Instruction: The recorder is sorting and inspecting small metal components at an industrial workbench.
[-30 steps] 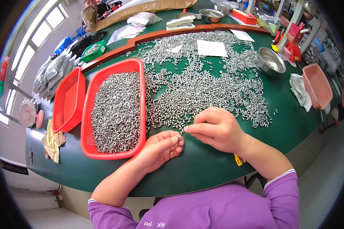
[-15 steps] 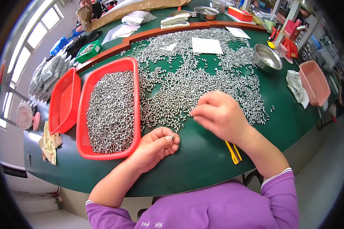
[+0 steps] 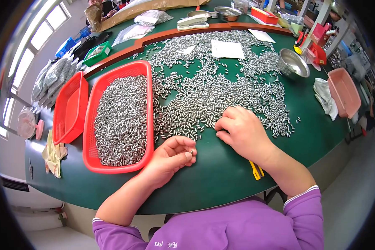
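Showing between thumb and forefinger, a small metal piece (image 3: 191, 152) is pinched in the left hand (image 3: 171, 160), its other fingers loosely curled. The right hand (image 3: 242, 130) is held at the near edge of the loose pieces (image 3: 225, 96) strewn over the table (image 3: 216, 183); its fingers are bent nearly together, contents cannot be told. Beside the left wrist, a red basket (image 3: 149, 112) is filled with similar pieces.

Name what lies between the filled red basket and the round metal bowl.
In the head view, loose silvery pieces lie between the filled red basket and the metal bowl, with patches of green tabletop showing.
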The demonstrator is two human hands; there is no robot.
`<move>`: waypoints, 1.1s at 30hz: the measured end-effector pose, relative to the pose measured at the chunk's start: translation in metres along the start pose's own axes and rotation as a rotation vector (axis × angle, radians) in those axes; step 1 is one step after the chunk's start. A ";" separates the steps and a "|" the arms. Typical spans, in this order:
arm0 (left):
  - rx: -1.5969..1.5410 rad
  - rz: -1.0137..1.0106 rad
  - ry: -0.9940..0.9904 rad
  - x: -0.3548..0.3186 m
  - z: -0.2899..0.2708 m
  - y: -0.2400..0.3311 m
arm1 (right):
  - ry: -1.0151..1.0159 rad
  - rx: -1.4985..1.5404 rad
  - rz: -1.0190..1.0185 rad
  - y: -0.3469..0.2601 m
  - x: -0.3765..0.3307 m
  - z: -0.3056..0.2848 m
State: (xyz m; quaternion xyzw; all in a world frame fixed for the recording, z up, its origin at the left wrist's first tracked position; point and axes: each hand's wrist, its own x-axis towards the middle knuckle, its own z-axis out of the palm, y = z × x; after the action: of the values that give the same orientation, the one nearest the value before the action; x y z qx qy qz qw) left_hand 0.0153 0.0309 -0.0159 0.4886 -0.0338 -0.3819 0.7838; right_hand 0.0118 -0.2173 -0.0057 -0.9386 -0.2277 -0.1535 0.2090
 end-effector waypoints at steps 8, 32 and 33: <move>0.021 0.041 -0.028 0.001 -0.002 -0.003 | 0.006 -0.017 0.020 0.000 -0.002 0.004; -0.084 -0.120 -0.148 -0.005 0.000 -0.002 | -0.039 0.599 -0.096 -0.023 0.003 0.009; -0.085 -0.121 -0.148 -0.004 0.000 -0.002 | -0.015 0.560 -0.139 -0.023 0.003 0.009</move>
State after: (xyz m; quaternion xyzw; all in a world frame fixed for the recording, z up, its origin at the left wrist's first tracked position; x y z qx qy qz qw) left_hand 0.0109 0.0332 -0.0163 0.4264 -0.0459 -0.4647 0.7747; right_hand 0.0047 -0.1936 -0.0051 -0.8277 -0.3264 -0.0916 0.4472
